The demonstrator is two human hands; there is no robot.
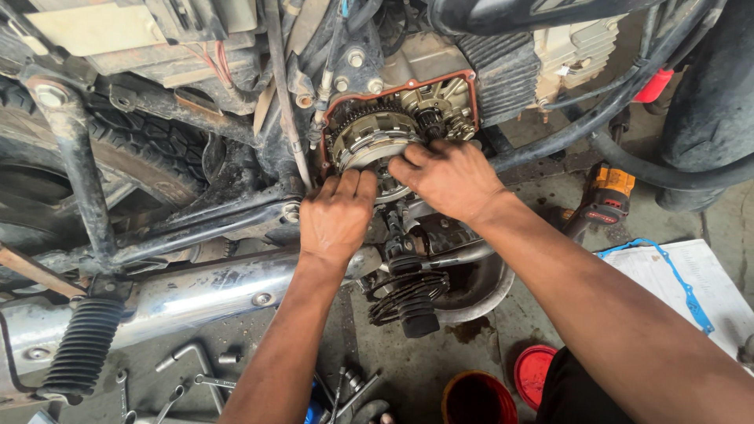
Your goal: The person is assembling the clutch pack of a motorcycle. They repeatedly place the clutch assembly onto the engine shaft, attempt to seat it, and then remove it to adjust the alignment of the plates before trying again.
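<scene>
Head view looks down on an opened motorcycle engine, its side cover off, with a round, grey steel clutch assembly (pixel 375 140) sitting inside the orange-gasketed case opening (pixel 397 81). The clutch sits at about 12 o'clock from both wrists, low in the opening and just left of a small toothed gear (pixel 429 120).

The left hand (pixel 336 216) reaches up from 6 o'clock, fingers curled together against the lower rim of the clutch. The right hand (pixel 449 177) comes in from 4 o'clock, fingers bent and pressed on the clutch's right-hand edge; both hands are closed onto its rim, though the fingertips are partly hidden behind the drum.

By the look of it, this is a heavy, rigid stack of metal plates in a basket, probably oily and so slippery. It would be best held by the outer rim on opposite sides, kept square to the shaft, since a tilt could let it bind or let plates slide apart.

Below, at 6 o'clock, a black ribbed rubber footpeg (pixel 414 310) juts out over the chrome exhaust pipe (pixel 212 294). On the concrete floor lie bent steel hex wrenches (pixel 192 360), a red plastic bowl (pixel 477 399), and, at 3 o'clock, an orange-and-black cordless driver (pixel 606 195) beside a blue cover gasket (pixel 682 284) on white card.
</scene>
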